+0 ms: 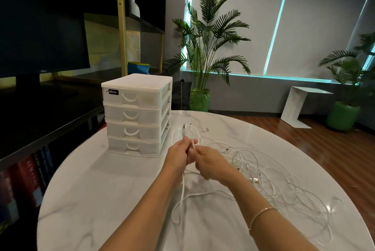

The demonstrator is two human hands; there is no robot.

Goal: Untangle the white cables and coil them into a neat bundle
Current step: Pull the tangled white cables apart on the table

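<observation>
Centrally, at the back-left of the round marble table [105, 200], stood a white plastic drawer unit [136, 114]; four shallow drawers stacked, all pushed closed, each with a curved handle; fronts translucent but too cloudy to tell what lay inside; a small black label sat on the top drawer's left corner. Just right of it lay the white cables [269, 177]; thin, glossy, tangled in loose overlapping loops spread across the right half of the table toward its near edge; one silvery plug [254, 179] showed within the heap, and another connector end [206, 129] rested farther back, near the drawer unit. Left hand [178, 156] was raised over the table, fingers curled around one strand; the strand stood up above the fist with a plug end [184, 129] at its top, and trailed down below the hand to a loop on the marble. Right hand [211, 164] was close beside the left, nearly touching; its fingers pinched the same bunch of cable between the two hands; a thin gold bracelet [260, 215] circled the right forearm.
</observation>
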